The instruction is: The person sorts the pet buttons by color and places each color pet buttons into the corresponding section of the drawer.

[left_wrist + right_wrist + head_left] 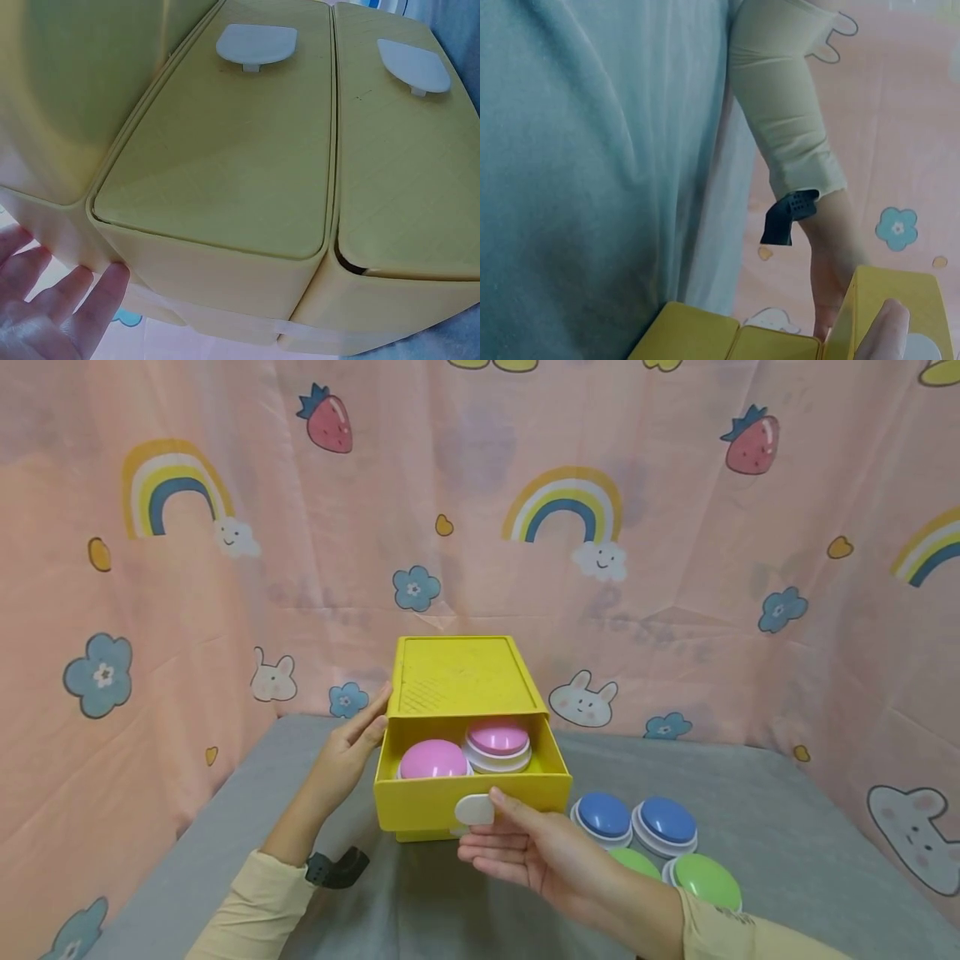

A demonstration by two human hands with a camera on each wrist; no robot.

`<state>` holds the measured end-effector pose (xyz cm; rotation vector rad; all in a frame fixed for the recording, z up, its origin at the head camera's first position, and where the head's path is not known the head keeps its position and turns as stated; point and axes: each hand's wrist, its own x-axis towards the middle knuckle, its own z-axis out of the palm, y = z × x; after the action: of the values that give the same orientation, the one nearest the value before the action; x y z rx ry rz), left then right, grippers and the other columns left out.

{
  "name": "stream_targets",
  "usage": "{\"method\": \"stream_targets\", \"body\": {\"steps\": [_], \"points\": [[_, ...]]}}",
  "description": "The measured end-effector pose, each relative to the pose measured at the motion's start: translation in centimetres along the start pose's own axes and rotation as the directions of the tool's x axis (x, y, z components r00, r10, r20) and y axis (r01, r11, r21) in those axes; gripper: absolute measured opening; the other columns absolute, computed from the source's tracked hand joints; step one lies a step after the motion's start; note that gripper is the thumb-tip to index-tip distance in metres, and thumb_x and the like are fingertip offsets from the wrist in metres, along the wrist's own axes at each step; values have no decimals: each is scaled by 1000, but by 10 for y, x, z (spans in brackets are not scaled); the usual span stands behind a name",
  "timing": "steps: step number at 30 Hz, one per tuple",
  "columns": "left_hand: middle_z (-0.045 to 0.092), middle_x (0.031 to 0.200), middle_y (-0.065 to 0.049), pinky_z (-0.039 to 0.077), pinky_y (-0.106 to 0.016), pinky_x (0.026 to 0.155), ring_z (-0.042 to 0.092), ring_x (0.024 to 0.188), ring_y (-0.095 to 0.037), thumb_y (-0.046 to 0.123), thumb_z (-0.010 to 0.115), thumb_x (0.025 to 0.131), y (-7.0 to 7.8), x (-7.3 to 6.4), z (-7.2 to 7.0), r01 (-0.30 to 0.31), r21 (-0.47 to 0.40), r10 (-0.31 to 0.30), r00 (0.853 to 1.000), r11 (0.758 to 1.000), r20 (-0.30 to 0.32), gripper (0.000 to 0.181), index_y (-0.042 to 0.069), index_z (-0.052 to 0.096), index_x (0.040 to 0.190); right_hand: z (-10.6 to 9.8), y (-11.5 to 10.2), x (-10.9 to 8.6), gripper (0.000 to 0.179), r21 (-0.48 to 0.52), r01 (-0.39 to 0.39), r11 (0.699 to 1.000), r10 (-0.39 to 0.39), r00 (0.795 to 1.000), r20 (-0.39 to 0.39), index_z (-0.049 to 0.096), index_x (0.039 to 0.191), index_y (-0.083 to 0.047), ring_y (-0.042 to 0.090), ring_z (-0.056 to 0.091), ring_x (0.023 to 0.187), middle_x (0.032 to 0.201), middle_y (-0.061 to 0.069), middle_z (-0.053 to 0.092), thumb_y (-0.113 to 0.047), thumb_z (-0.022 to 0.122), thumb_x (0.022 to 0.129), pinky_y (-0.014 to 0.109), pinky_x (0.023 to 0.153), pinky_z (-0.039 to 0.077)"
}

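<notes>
A yellow drawer cabinet (472, 677) stands on the grey cloth, its top drawer (435, 802) pulled out towards me. Two pink dome buttons with white bases are inside: one pink button (433, 758) at the front left, another pink button (498, 739) farther back. My left hand (345, 764) rests its fingers against the cabinet's left side. At the drawer front, my right hand (536, 856) touches the right edge of the white handle (475, 810) with its thumb. Its other fingers extend, nearly straight, below the handle. In the left wrist view, my left fingertips (112, 281) touch the yellow casing.
Right of the cabinet lie two blue buttons (667, 821) and two green buttons (705, 878), one partly behind my right arm. A dark strap (337, 867) is on my left wrist. Behind the grey table cloth (750, 810) hangs a pink patterned curtain (480, 568).
</notes>
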<state>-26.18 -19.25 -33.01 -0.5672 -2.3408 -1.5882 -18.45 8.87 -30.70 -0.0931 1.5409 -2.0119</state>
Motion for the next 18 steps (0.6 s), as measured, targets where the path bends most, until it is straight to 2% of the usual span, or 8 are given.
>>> {"method": "stream_targets", "body": {"steps": [18], "points": [[22,166,3,43,-53,111,28,152,-26,37,40,108,-2,1,-1,11,-5,-11,1000,1000,-1,52,27,30,157,1,-11,18,73,15,5,1000,-4,998,-60,53,134,12,24,74,102,112,17,74,-49,64,94,30,90,59]]}}
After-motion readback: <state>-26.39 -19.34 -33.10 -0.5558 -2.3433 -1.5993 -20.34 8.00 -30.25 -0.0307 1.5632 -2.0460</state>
